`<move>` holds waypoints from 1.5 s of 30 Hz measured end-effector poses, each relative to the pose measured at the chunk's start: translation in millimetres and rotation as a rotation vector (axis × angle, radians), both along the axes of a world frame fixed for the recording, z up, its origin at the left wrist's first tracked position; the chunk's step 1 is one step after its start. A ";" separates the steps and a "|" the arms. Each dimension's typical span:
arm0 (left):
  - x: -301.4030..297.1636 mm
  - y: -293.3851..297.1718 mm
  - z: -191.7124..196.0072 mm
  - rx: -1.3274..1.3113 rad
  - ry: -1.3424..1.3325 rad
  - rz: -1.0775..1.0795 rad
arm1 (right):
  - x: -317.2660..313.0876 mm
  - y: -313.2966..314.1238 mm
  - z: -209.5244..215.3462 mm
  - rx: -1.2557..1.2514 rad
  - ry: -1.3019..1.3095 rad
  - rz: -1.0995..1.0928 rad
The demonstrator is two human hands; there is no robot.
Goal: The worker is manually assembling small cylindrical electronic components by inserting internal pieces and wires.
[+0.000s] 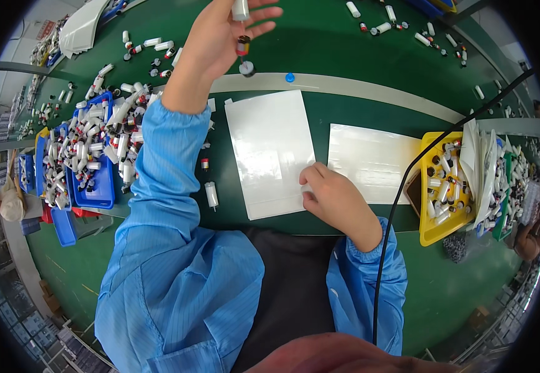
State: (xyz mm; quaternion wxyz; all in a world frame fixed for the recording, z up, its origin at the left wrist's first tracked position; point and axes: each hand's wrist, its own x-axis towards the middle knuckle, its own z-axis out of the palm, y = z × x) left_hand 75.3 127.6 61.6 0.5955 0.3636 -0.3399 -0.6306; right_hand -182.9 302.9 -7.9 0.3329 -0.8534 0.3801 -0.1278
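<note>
Green work table (344, 37), matte surface, far edges bent and cut off by the dark lens rim; a pale strip runs across it at twelve o'clock

Blue bins (93, 189) at nine o'clock, rigid plastic, heaped with small white cylinders whose details blur together

Yellow tray (432, 230) at three o'clock, plastic, holding more white tubes, partly covered by stacked white sheets

White sheet (270, 152) at centre, flat, glossy, rectangular; a second clear sheet (369, 161) lies just beside it toward three o'clock

Black cable (394, 217) crosses the tray corner and the right sleeve

Left hand (220, 37) at twelve o'clock, arm stretched out in a blue ribbed sleeve, fingers closed on a small white tube (240, 9) whose upper end is cut off by the frame edge; a short dark-and-red capped piece (243, 45) sits at the fingertips, grip on it unclear

Right hand (335, 196) at four o'clock, fingers curled, pressing the near right corner of the white sheet; fingertips hidden beneath the knuckles

Loose white cylinder (211, 194) lies on the table at eight o'clock of the white sheet

Small blue cap (290, 78) on the pale strip
</note>
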 end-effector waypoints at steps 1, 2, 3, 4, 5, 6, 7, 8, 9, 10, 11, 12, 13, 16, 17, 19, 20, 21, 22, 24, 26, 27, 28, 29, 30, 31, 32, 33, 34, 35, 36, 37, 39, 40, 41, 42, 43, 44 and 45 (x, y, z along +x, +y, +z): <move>-2.3 11.7 5.1 -0.005 0.058 -0.056 | 1.1 2.4 2.7 -0.012 0.012 -0.021; -3.5 18.4 7.2 -0.011 0.117 -0.113 | 3.3 5.4 6.1 -0.025 0.024 -0.042; -4.6 21.9 7.5 0.009 0.143 -0.107 | 3.9 6.6 5.4 -0.051 0.026 -0.045; -6.4 26.9 6.1 0.037 0.174 -0.101 | 3.7 8.6 5.5 -0.075 0.032 -0.049; -7.5 29.8 4.4 0.065 0.205 -0.095 | 1.9 9.7 1.0 -0.113 0.028 -0.034; -8.1 31.0 2.7 0.085 0.230 -0.106 | 0.9 10.3 -1.3 -0.150 0.023 -0.019; -9.7 31.9 0.6 0.103 0.257 -0.118 | 1.1 10.3 -1.2 -0.151 0.036 -0.027; -10.7 32.8 -1.6 0.122 0.284 -0.129 | 2.9 10.0 -1.1 -0.152 0.048 -0.034; -10.8 33.7 -4.0 0.142 0.320 -0.145 | 4.9 11.4 -0.6 -0.153 0.061 -0.041; -10.3 32.8 -5.3 0.156 0.354 -0.161 | 7.6 12.2 -0.1 -0.173 0.090 -0.046; -9.9 32.4 -6.4 0.169 0.390 -0.177 | 11.0 13.2 0.0 -0.192 0.120 -0.050; -10.5 32.2 -7.3 0.177 0.410 -0.194 | 12.8 13.6 0.6 -0.212 0.149 -0.053; -11.5 32.6 -7.6 0.183 0.429 -0.210 | 13.5 13.5 2.0 -0.193 0.168 -0.046; -17.8 33.5 -10.8 0.200 0.476 -0.229 | 11.7 8.3 13.6 -0.142 0.127 -0.083; -19.8 34.3 -11.7 0.207 0.481 -0.234 | 10.1 2.1 20.6 -0.127 0.035 -0.132; -25.1 39.7 -14.9 0.182 0.526 -0.296 | 15.0 -13.7 32.1 -0.225 -0.230 -0.263; -28.8 42.3 -17.7 0.173 0.547 -0.331 | 24.7 -25.7 35.1 -0.337 -0.400 -0.345; -32.7 43.7 -20.3 0.176 0.505 -0.294 | 33.6 -37.7 33.6 -0.450 -0.570 -0.426; -37.8 45.6 -22.9 0.186 0.470 -0.261 | 40.9 -50.2 28.3 -0.498 -0.574 -0.425; -47.1 46.2 -30.1 0.208 0.434 -0.259 | 49.7 -70.9 13.0 -0.601 -0.587 -0.426; -48.0 43.7 -37.5 0.221 0.437 -0.294 | 50.5 -72.5 0.9 -0.470 -0.684 -0.478; -47.7 42.2 -40.1 0.199 0.428 -0.367 | 50.0 -73.7 -4.5 -0.404 -0.732 -0.503; -47.1 40.8 -43.9 0.180 0.419 -0.439 | 48.2 -77.1 -9.3 -0.319 -0.831 -0.506; -46.2 39.4 -47.2 0.160 0.411 -0.512 | 45.6 -80.6 -13.1 -0.307 -0.878 -0.519; -44.5 38.0 -50.2 0.139 0.303 -0.558 | 42.5 -84.2 -16.4 -0.296 -0.926 -0.531; -45.4 39.3 -52.9 0.121 0.199 -0.554 | 38.9 -86.2 -19.4 -0.282 -0.972 -0.549; -46.8 41.5 -54.9 0.102 0.096 -0.550 | 37.4 -88.7 -21.1 -0.296 -1.003 -0.547; -48.0 43.2 -56.4 0.081 -0.008 -0.546 | 34.9 -88.4 -22.7 -0.302 -1.008 -0.557; -47.4 43.0 -57.7 0.089 -0.034 -0.569 | 33.7 -88.5 -24.2 -0.308 -1.015 -0.566; -48.6 44.0 -58.9 0.095 -0.073 -0.586 | 32.7 -88.8 -25.7 -0.315 -1.022 -0.575; -49.8 45.8 -60.1 0.099 -0.112 -0.602 | 32.0 -89.1 -28.2 -0.350 -1.017 -0.585; -51.1 46.4 -60.9 0.103 -0.147 -0.618 | 31.3 -89.3 -31.0 -0.385 -1.008 -0.594; -54.4 43.4 -62.3 0.043 -0.080 -0.568 | 30.3 -91.5 -33.6 -0.430 -0.991 -0.618; -55.8 43.1 -63.4 0.018 -0.047 -0.540 | 30.1 -92.2 -33.6 -0.436 -0.982 -0.634; -56.8 43.0 -63.6 -0.001 -0.023 -0.519 | 30.2 -91.7 -33.0 -0.442 -0.973 -0.650; -57.7 42.9 -63.1 -0.020 0.000 -0.497 | 31.2 -89.5 -31.5 -0.433 -0.972 -0.635; -58.6 41.1 -61.2 -0.045 0.022 -0.475 | 32.9 -89.3 -28.3 -0.429 -0.973 -0.615; -61.2 42.4 -58.9 -0.043 0.021 -0.455 | 34.4 -89.4 -26.8 -0.426 -0.975 -0.596; -65.1 45.9 -56.1 -0.042 0.020 -0.435 | 35.5 -89.4 -27.8 -0.433 -0.985 -0.608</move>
